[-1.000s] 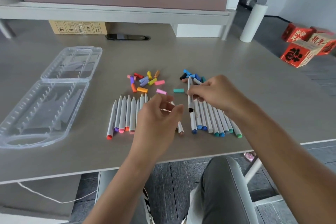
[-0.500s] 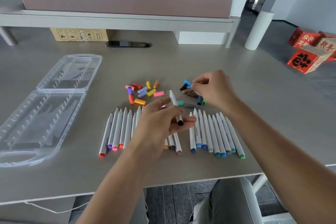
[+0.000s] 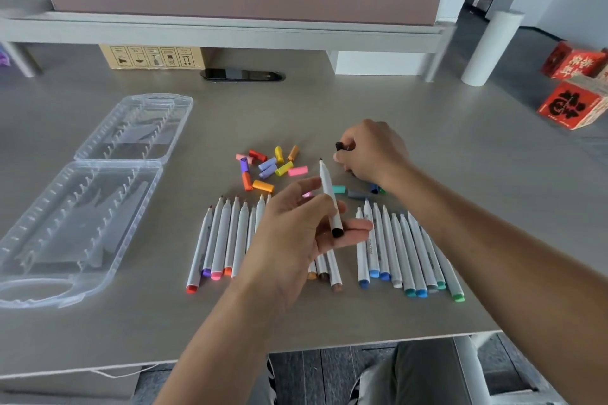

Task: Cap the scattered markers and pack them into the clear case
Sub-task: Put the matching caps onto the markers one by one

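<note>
A black-ended marker is held uncapped in the left hand, fingers curled round its barrel, tip pointing away, much as half a second ago. A black cap, then being picked from the blue pile, has been lifted clear and is pinched in the right hand just beyond the tip. The remaining markers lie in rows on the table, loose caps behind them. The case lies open at the left.

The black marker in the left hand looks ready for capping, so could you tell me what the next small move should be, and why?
Probably bring the black cap pinched in the right hand onto the bare tip of the black marker, which the left hand holds tip-up, since the colours match.
</note>
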{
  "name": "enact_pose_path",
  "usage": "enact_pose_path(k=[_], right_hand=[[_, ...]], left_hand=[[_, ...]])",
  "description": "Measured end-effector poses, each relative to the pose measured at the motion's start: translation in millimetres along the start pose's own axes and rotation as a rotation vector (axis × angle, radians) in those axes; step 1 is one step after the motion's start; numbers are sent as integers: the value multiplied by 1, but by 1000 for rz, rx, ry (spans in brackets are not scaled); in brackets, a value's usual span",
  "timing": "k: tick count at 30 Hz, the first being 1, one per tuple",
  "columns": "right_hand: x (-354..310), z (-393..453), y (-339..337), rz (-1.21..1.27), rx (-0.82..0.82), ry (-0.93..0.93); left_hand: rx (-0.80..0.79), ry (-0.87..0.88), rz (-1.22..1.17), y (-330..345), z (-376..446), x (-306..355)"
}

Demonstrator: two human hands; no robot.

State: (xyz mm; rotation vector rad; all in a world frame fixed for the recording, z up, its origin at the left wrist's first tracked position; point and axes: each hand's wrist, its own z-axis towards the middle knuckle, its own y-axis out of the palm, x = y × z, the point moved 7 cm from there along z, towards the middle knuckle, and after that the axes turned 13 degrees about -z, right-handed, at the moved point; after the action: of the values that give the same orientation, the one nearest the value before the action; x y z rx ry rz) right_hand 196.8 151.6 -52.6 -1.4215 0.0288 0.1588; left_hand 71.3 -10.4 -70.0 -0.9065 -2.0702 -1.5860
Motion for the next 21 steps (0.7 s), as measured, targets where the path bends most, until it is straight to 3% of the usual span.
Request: enact_pose_path(k=[3,6,10,16,21], right_hand=[[5,0,-4,206,50,22],[14,-10,-9,605,-30,84],[26,-32,-16,866,-61,96],[41,-67,-22,1108,-146,184],[46,-89,-26,1087,-216,154]], left_hand=[[12,14,26,-2,1,2],[23,22,66,-4,0,3],[7,8,78,3,-6,-3],[-30,-4,104,15,-15,-19],[-61,-26,141,22,-21,-33]])
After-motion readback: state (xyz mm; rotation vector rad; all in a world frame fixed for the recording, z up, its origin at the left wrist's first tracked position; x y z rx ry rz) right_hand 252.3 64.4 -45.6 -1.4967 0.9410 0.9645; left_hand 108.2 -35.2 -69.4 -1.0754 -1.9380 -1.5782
